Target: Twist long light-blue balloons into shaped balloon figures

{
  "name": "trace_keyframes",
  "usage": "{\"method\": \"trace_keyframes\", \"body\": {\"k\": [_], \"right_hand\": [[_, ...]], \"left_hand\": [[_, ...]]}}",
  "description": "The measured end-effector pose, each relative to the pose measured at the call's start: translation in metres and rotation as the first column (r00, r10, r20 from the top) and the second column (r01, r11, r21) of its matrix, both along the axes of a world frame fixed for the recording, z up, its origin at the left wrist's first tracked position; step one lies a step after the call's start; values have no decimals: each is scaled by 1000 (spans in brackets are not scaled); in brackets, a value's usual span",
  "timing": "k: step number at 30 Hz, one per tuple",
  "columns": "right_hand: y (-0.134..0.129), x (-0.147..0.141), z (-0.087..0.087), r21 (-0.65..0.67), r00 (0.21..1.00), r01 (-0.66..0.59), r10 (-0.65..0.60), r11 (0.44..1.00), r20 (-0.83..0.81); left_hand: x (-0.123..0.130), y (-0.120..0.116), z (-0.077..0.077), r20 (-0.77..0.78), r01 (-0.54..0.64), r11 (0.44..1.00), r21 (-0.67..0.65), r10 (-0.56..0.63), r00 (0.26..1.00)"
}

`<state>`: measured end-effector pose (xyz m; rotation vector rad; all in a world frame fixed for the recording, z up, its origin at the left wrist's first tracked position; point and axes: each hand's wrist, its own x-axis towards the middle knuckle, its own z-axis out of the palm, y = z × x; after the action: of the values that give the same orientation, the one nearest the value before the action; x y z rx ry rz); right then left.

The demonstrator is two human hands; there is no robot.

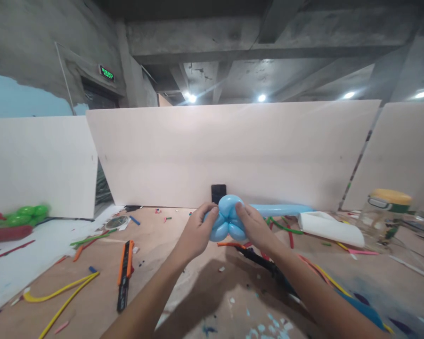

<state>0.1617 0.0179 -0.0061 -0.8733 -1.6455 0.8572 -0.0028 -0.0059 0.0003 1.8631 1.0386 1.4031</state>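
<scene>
Above the middle of the table, a light-blue modelling balloon (229, 217) is twisted into a cluster of rounded petal-like loops. My left hand (202, 223) grips the cluster at its left side, thumb on top. On the other side my right hand (255, 225) holds it, the thumb pressed on the upper loop. A long untwisted light-blue length (282, 210) stretches out to the right behind my right hand. The fingers behind the balloon are hidden. Below my hands lies a dark tool with an orange end (231, 245), partly covered by my right forearm.
An orange-and-black utility knife (125, 273) and yellow uninflated balloons (61, 294) lie left. A black phone (218, 193) leans on the white board (233, 155). At right are a white paper roll (330, 229) and a yellow-lidded jar (383, 219). Green and red balloons (26, 215) sit far left.
</scene>
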Motion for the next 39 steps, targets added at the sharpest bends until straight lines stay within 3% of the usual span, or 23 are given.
{"method": "trace_keyframes", "body": {"k": [3,5,9,14,19,22,27,32,34,36,39], "right_hand": [[-1,-1,-1,-42,997,-79,79,996,3],[-3,-2,0,-38,992,-124,125,992,12],[-10,-5,4,-93,983,-179,181,979,15],[-12,-6,4,-89,987,-155,159,984,38],[-8,-2,5,26,992,-44,41,999,117],[-10,4,10,26,987,-15,10,1000,162],[-14,10,17,-14,971,-16,19,1000,240],[-11,13,12,-1,984,-64,64,998,164],[-10,16,11,70,980,-37,22,997,197],[-7,19,12,245,946,33,-109,969,304],[2,19,16,545,849,67,-335,836,409]], "left_hand": [[0,-1,-2,-10,-114,993,32,115,993],[-2,-1,-2,-35,-113,993,22,114,993],[-6,2,-1,-40,65,996,-64,-68,997],[-5,3,-4,209,234,958,-166,-198,958],[-2,2,-4,146,114,986,-124,-95,985],[-3,1,-2,160,61,991,-117,-42,986],[-6,2,-1,215,42,992,-117,-16,976],[-12,6,0,273,42,989,-140,-2,962],[-15,6,3,336,61,990,-127,-15,942],[-18,5,8,441,104,987,-125,-39,897],[-21,1,17,591,250,957,-146,-118,798]]}}
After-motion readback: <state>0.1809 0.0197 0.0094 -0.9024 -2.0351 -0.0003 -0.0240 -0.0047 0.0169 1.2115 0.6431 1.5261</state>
